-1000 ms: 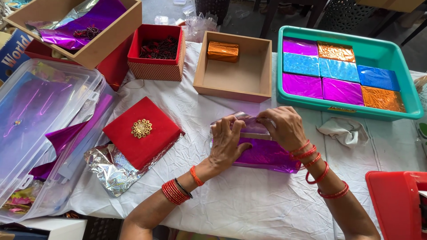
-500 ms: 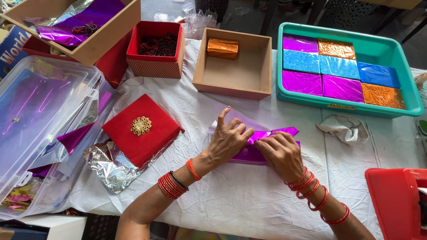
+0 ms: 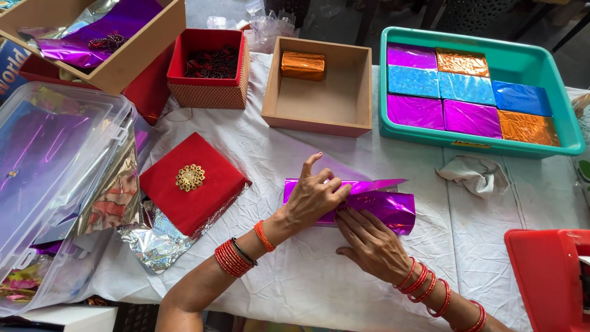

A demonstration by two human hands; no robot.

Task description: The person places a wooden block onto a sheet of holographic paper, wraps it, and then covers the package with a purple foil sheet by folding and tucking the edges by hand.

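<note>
The foil-wrapped parcel [image 3: 369,206] lay mid-table [image 3: 295,289], under both hands. Left of the parcel sat the lidded box [image 3: 192,181] on foil sheets; behind it the open box [image 3: 319,92]; behind-right the tray [image 3: 556,77]; right, a crumpled cloth [image 3: 476,175].

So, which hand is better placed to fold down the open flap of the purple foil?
Probably the left hand. It lies on top of the purple foil, its fingertips near the raised flap. The right hand presses the near edge from below and seems to hold the parcel flat.

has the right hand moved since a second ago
Yes. The right hand has dropped toward the near table edge, away from the teal tray, and now lies flat against the purple foil packet.
</note>
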